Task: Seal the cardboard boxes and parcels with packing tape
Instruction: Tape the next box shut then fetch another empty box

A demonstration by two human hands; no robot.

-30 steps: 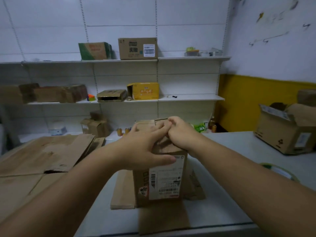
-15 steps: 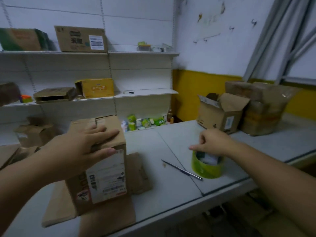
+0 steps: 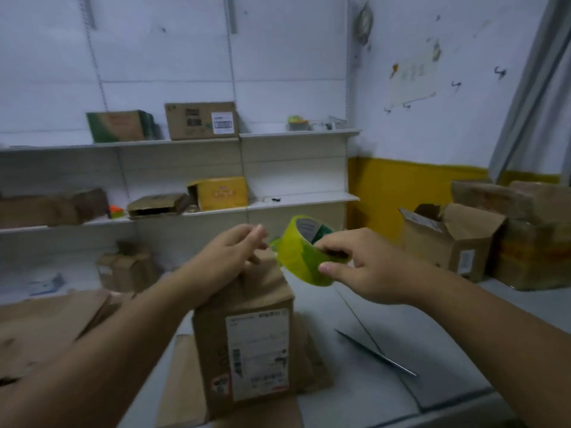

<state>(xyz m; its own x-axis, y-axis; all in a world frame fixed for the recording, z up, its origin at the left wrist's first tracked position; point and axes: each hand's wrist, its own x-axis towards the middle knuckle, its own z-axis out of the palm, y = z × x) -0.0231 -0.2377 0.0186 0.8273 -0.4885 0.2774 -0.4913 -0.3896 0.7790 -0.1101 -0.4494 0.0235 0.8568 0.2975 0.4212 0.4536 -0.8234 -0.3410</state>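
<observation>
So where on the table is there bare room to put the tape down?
Bare table for the tape lies between the box and the metal rod, and from the rod rightward toward the open box. Flat cardboard crowds the left; stacked boxes crowd the far right.

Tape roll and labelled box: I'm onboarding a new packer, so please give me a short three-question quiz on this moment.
1. True or false: the right hand holds the yellow-green tape roll clear of the table.
2. What does the left hand press on? A the top flaps of the labelled box; B a shelf; C the tape roll.
3. Fill in: the thin metal tool lies on the table to the box's ___ side.
Key: 1 true; 2 A; 3 right.
</observation>
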